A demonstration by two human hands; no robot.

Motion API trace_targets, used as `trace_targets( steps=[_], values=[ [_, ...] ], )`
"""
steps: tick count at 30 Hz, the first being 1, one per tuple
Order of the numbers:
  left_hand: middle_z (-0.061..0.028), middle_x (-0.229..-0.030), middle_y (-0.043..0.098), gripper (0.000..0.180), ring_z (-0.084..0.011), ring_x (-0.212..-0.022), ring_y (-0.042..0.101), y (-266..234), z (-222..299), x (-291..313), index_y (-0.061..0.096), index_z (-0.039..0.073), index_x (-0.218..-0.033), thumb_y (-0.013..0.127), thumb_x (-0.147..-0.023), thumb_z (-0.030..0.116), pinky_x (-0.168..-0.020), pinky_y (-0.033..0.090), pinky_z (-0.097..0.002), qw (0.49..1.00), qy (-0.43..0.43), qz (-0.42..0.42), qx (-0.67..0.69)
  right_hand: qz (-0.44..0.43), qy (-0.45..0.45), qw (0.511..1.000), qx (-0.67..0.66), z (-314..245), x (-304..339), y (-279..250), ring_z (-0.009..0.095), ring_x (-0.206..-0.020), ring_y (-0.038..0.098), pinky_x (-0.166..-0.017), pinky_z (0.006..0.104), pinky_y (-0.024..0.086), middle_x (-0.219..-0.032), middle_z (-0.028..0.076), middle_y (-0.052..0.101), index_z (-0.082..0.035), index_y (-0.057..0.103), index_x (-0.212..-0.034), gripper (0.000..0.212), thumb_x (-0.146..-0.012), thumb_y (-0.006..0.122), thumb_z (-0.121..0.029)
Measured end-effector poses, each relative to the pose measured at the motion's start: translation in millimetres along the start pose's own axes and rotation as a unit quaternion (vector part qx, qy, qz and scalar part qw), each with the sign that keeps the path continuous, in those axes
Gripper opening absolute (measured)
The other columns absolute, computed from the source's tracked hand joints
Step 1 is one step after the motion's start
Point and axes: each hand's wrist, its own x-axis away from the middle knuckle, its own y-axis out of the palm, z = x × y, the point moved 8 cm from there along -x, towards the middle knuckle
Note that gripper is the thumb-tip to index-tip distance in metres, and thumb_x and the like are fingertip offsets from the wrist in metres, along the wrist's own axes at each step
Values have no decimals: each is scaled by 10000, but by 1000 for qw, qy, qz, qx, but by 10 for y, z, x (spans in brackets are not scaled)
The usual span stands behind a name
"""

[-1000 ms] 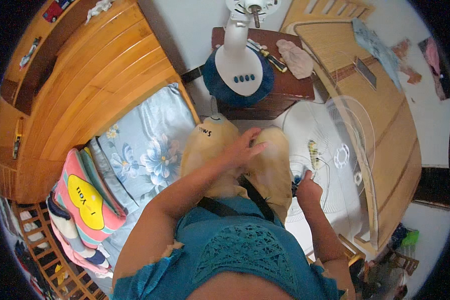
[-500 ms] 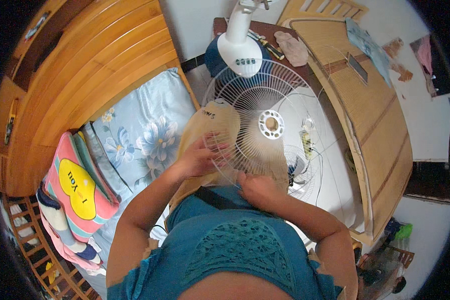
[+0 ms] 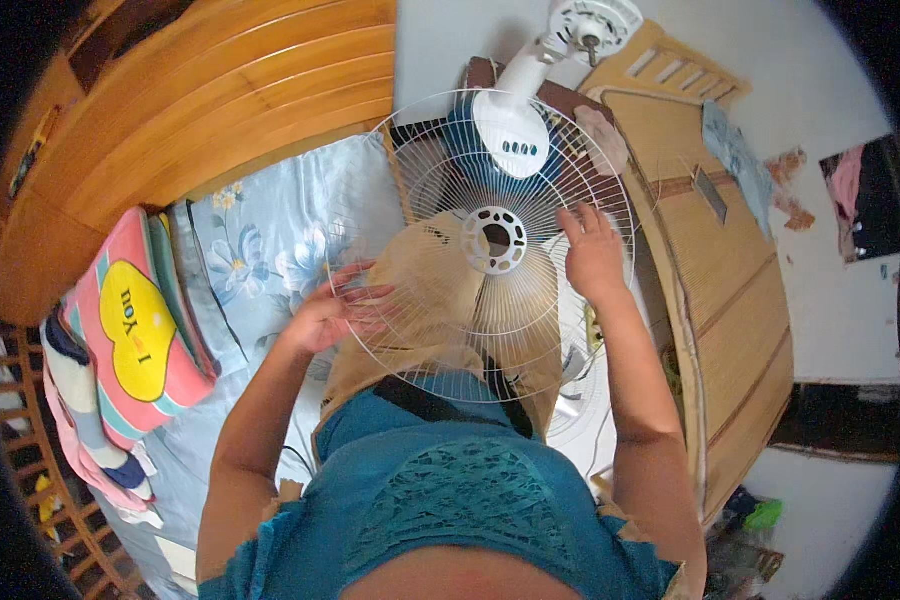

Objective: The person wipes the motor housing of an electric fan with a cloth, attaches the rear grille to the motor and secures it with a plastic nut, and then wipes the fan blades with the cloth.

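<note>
A round white wire fan guard [image 3: 494,213] with a plastic ring at its centre spreads in front of my lap. My left hand [image 3: 338,312] holds its left rim, fingers spread among the wires. On the right side, my right hand [image 3: 594,258] is at the guard with its fingers bent over the wires just inside the rim. Beyond the guard stands a white fan stand [image 3: 511,135] with a row of dark buttons. Its bare motor head [image 3: 592,28], with a metal shaft showing, carries no blade. Part of the stand is seen through the wires.
On the left, a bed with blue flowered bedding [image 3: 260,235] holds a folded pink blanket [image 3: 135,330] with a yellow heart. A wooden headboard [image 3: 280,60] rises behind. To the right is a mat-covered bed board [image 3: 715,300] with a phone-like object [image 3: 710,197] on it.
The guard has shifted left and now faces me more squarely. My right hand has moved from its lower edge up to its right side. My left hand has moved slightly left.
</note>
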Motion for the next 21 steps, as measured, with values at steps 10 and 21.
trace_targets(
  steps=[10, 21],
  values=[
    [-255, -1304, 374, 728, -425, -1149, 440, -295, 14, 283, 215, 103, -1384, 545, -736, 95, -912, 407, -528, 997, 54, 45, 35, 104, -106, 966, -210, -506, -379, -348, 351, -898, 528, -819, 407, 431, -990, 205, 550, -52, 603, -998, 336, -668, 547, -35],
    [-246, -1331, 348, 698, -412, -1169, 425, -379, 73, 383, 218, 133, -1386, 548, -771, 153, -934, 403, -494, 990, 105, 69, 69, -72, -85, 976, -187, -1543, -541, -150, 269, -805, 557, -700, 346, 477, -933, 131, 517, -118, 659, -1010, 353, -689, 712, -254]
  ],
)
